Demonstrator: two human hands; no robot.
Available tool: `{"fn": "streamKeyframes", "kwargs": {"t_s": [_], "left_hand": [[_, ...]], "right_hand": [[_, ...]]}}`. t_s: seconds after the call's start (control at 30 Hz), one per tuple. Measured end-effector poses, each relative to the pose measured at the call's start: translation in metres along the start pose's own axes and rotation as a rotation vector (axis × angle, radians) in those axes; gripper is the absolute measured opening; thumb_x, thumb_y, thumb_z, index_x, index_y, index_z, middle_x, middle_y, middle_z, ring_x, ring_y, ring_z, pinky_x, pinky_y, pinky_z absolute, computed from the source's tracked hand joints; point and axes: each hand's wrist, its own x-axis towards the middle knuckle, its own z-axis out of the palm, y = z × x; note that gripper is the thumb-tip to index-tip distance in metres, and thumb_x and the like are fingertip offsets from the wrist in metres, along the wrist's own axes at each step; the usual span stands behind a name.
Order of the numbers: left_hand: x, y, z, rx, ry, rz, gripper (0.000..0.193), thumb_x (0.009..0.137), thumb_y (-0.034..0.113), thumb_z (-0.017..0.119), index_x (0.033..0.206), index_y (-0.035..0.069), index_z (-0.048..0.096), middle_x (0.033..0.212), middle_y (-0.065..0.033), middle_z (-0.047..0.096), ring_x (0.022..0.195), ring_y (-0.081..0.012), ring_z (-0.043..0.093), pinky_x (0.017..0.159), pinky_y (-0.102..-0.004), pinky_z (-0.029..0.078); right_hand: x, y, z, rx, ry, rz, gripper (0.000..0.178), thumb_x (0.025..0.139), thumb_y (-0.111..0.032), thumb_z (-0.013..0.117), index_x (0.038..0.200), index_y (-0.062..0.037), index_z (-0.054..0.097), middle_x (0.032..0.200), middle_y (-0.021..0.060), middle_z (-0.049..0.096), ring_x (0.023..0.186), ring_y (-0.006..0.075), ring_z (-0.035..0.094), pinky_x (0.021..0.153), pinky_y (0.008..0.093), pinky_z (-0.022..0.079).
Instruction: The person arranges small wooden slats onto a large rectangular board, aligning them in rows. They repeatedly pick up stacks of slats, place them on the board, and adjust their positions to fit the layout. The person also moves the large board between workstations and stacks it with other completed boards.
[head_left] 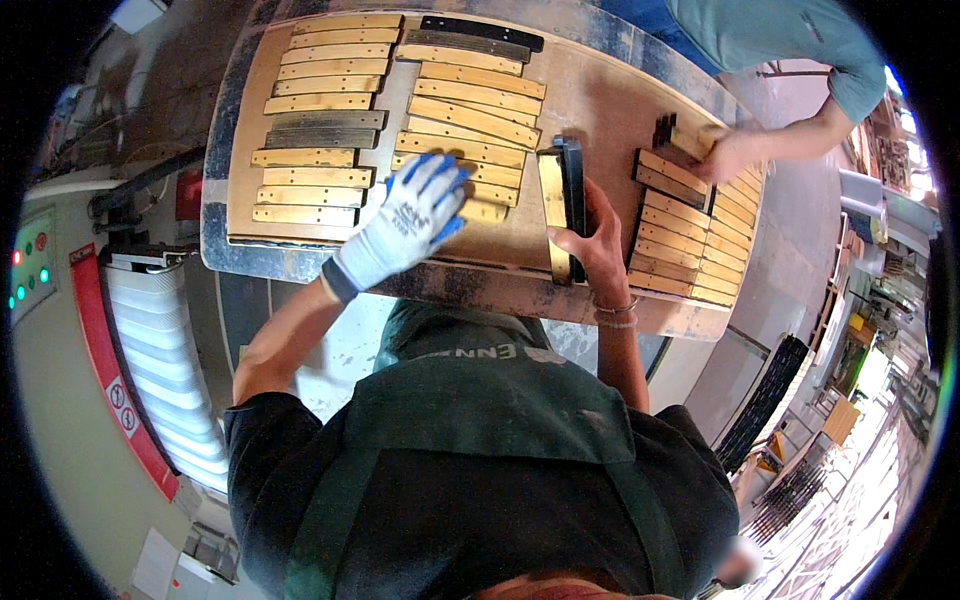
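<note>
While the gloved left hand (412, 212) reaches over the near end of the middle column (480, 88), the bare right hand (598, 245) has the stack (554, 195), and that's a firm one! Right thumb on the pale face, fingers wrapped round the dark far side: a proper grasp. The left fingers are spread and released, no slat visibly pinched. And the stack? Lengthwise across the worktop (610, 105), its lower end at the near edge, between the middle column and the right batch (690, 240). Over by the left edge, the left column (318, 178) lies in a ladder of pale slats with a dark pair midway.

Good handling here, I'd say, means keeping the stack squeezed flush so no slat slips out, lifting single slats by their ends, and steering clear of the co-worker's hand (732, 152), busy near the right edge.

Now for what we can't see! The glove hides the slats beneath, so I can't tell whether it touches them. Most right fingertips vanish behind the stack; its slat count is anyone's guess, as is whether it rests on the worktop. The co-worker's hand blurs, its grip unreadable, the head out of sight.
</note>
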Motion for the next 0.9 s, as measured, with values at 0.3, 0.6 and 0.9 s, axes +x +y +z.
{"fn": "streamKeyframes", "kwargs": {"t_s": [0.3, 0.6, 0.9], "left_hand": [[0.012, -0.007, -0.011, 0.058, -0.005, -0.155, 0.084, 0.086, 0.046, 0.075, 0.154, 0.008, 0.042, 0.16, -0.0188, 0.036, 0.148, -0.0428, 0.031, 0.121, -0.0595, 0.024], [0.091, -0.064, 0.003, 0.209, 0.017, 0.019, 0.051, 0.098, 0.035, 0.064, 0.138, 0.006, 0.056, 0.134, -0.0151, 0.057, 0.126, -0.0327, 0.053, 0.112, -0.049, 0.038], [0.006, -0.005, -0.033, 0.03, 0.05, 0.102, 0.053, 0.092, 0.031, 0.071, 0.138, 0.008, 0.058, 0.114, -0.0122, 0.059, 0.107, -0.0307, 0.058, 0.103, -0.0511, 0.043]], "right_hand": [[-0.001, 0.001, -0.002, -0.011, 0.002, 0.001, 0.087, 0.07, -0.016, 0.086, 0.145, 0.0071, 0.049, 0.131, 0.0125, 0.065, 0.117, 0.0196, 0.062, 0.105, 0.0324, 0.046], [-0.013, -0.008, -0.004, -0.009, -0.028, 0.098, 0.074, 0.072, -0.014, 0.081, 0.141, 0.0025, 0.058, 0.122, 0.0059, 0.067, 0.11, 0.0154, 0.061, 0.099, 0.0305, 0.047], [-0.023, -0.001, -0.004, 0.124, 0.096, 0.202, 0.06, 0.074, -0.024, 0.081, 0.125, 0.0022, 0.064, 0.107, 0.0057, 0.069, 0.097, 0.0162, 0.063, 0.088, 0.0313, 0.05]]}}
